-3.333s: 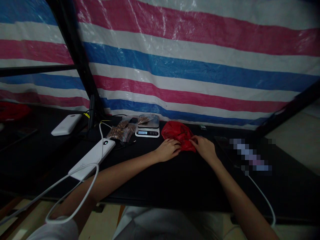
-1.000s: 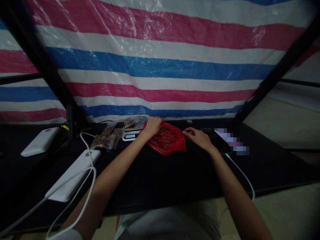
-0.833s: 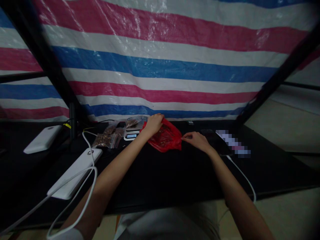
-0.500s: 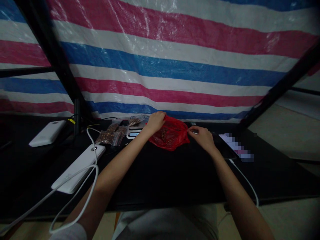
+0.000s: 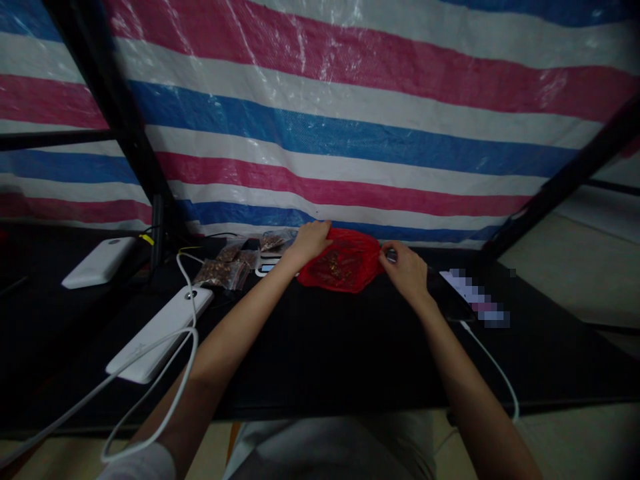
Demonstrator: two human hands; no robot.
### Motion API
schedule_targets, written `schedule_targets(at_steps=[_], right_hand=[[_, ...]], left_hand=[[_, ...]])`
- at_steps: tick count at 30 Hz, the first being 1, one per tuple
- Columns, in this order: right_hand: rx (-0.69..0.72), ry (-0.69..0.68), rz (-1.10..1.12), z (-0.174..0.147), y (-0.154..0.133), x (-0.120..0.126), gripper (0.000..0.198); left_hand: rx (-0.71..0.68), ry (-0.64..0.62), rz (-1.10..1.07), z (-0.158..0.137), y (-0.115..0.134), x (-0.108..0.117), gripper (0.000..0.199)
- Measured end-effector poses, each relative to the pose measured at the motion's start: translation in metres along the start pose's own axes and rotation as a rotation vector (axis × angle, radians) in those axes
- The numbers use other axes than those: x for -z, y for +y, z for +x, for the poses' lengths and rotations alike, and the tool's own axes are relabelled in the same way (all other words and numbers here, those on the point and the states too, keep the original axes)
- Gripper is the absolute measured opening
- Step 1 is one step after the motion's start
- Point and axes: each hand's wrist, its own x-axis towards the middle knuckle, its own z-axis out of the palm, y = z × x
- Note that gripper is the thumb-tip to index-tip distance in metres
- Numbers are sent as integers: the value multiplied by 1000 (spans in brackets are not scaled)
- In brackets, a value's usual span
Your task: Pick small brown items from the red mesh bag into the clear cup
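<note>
A thin red plastic bag (image 5: 320,279) lies spread on the black table, its mouth open toward me. Small brownish bits (image 5: 341,270) rest inside it, too small to name. My left hand (image 5: 311,241) is closed on the bag's upper left edge. At the right edge, my right hand (image 5: 406,265) pinches the plastic between thumb and fingers; a small dark, shiny object (image 5: 392,255) shows at those fingers, its kind unclear. Left of the bag sits a small device with a lit display (image 5: 269,268), partly covered by my left forearm.
Clear zip bags of brown pieces (image 5: 219,273) lie at the back left. Two white power banks (image 5: 160,333) (image 5: 99,263) and a looping white cable (image 5: 187,373) are on the left. A phone (image 5: 473,297) with a cable lies right. A striped sheet (image 5: 350,120) hangs behind the black table (image 5: 340,360).
My right hand has moved slightly right and up with the bag's edge. The bag is stretched wider and flatter, and more of the brown bits show. My left hand keeps its hold.
</note>
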Motion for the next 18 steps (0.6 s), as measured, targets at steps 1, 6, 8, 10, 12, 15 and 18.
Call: schedule_targets(at_steps=[1,6,8,10,12,15,18], right_hand=[[1,9,4,1,-1,-1,22],[-88,12,85,2,-2,-6,21],[-117,1,179,0,-2,-10,22],[-133,-21,274,-1,-2,-13,25],[-136,-53,340,-3,-2,-15,30],[-129,-104,377,-4,-2,-15,35],[-122,-131,306,-3,-2,-13,41]], left_hand=[[-10,-8,-4,0,-1,0,32],[-23,-67,-32,2,-7,-1,28],[-23,-79,-40,2,-7,-1,27],[-36,-81,-47,2,-6,-2,27],[-52,-77,-54,2,-6,-4,24],[-69,-60,-65,2,-6,-6,23],[-67,-53,-74,2,-5,-5,23]])
